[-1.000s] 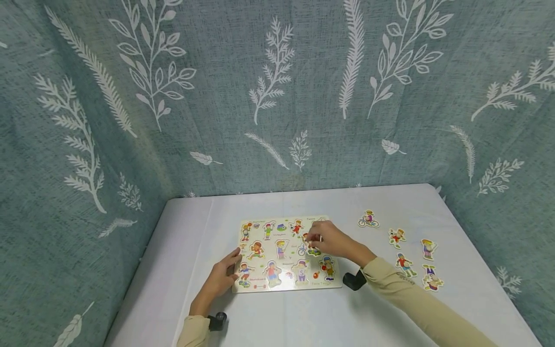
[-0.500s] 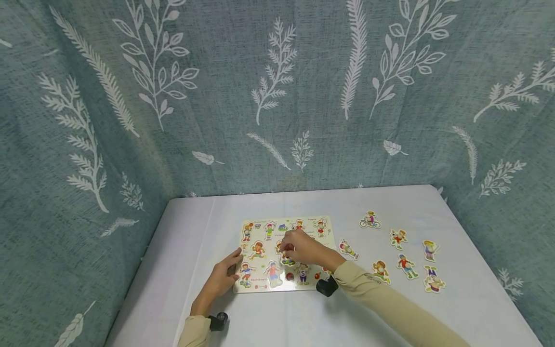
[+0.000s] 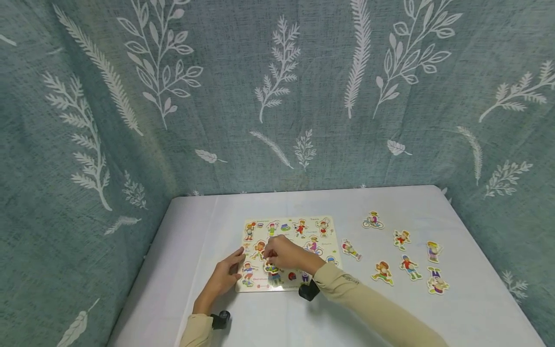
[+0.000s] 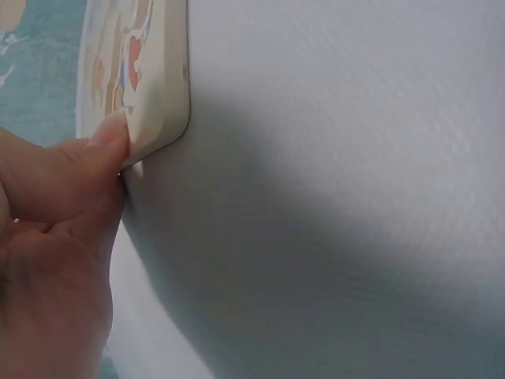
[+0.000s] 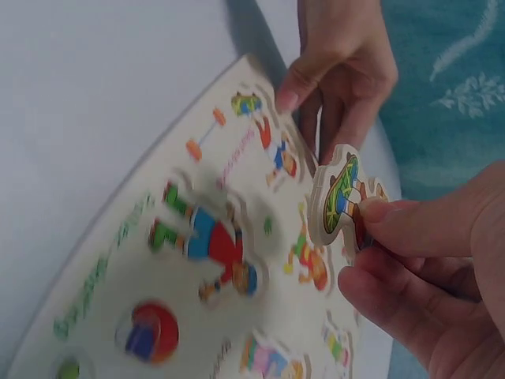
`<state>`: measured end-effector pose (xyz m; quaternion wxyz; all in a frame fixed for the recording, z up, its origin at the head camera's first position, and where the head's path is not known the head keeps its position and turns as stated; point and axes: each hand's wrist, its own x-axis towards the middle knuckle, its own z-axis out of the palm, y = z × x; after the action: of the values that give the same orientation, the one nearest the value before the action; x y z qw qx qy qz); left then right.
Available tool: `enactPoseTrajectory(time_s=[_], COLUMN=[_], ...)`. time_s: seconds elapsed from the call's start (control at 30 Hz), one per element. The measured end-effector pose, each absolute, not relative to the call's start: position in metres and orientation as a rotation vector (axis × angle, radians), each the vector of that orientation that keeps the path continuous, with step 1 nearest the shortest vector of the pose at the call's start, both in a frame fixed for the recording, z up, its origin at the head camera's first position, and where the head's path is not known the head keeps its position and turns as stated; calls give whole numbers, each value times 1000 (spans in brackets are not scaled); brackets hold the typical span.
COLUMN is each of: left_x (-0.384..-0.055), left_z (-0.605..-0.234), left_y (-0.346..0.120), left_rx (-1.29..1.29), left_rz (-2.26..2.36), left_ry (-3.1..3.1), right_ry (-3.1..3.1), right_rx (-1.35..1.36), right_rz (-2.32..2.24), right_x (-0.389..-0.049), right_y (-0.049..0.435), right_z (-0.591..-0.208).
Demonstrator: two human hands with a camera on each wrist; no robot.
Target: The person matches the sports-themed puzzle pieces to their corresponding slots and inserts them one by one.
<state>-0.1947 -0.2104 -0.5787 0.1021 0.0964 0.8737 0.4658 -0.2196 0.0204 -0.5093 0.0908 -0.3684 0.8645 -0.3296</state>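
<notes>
The wooden puzzle board (image 3: 282, 285), printed with sports figures in recesses, lies on the table. My left hand (image 3: 225, 275) grips its left edge; in the left wrist view the thumb (image 4: 110, 138) presses on top, close to a rounded corner. Over the left half of the board, my right hand (image 3: 286, 253) pinches a puzzle piece of a child on a green skateboard (image 5: 335, 197) between thumb and fingers. In the right wrist view that piece is tilted on edge above the board. The hand hides some of the printed figures in the head view.
Several loose puzzle pieces lie right of the board, among them a cyclist (image 3: 373, 220), a runner (image 3: 383, 273) and a child in blue trousers (image 3: 410, 267). A leaf-patterned curtain (image 3: 234, 96) stands behind the white table (image 3: 208, 212).
My right hand has moved left across the board with the skateboarder piece, from its right part to its left half. Loose pieces hidden by the arm now show. The left hand stays at the edge.
</notes>
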Motion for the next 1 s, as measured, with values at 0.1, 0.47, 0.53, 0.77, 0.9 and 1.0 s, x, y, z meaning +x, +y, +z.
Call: enactPoseTrajectory(time_s=[0.1, 0.47, 0.53, 0.77, 0.9, 1.0], left_x=[-196, -195, -195, -195, -195, -195], left_z=[-579, -577, -578, -579, -577, -577], left_y=[-211, -214, -214, -212, -212, -213], left_rx=[309, 322, 332, 329, 313, 315], left_rz=[1415, 1440, 1445, 1468, 1472, 1472], left_ry=[2547, 2537, 2538, 2530, 2529, 2532], right_ry=[2550, 2592, 2608, 2692, 2747, 2764], right_rx=[-1066, -1055, -1055, -1004, -1033, -1058], right_rz=[-986, -917, -910, -870, -794, -749], right_x=[-221, -222, -221, -215, -212, -211], right_y=[11, -31, -36, -47, -52, -53], right_z=[-515, -540, -546, -559, -558, -556])
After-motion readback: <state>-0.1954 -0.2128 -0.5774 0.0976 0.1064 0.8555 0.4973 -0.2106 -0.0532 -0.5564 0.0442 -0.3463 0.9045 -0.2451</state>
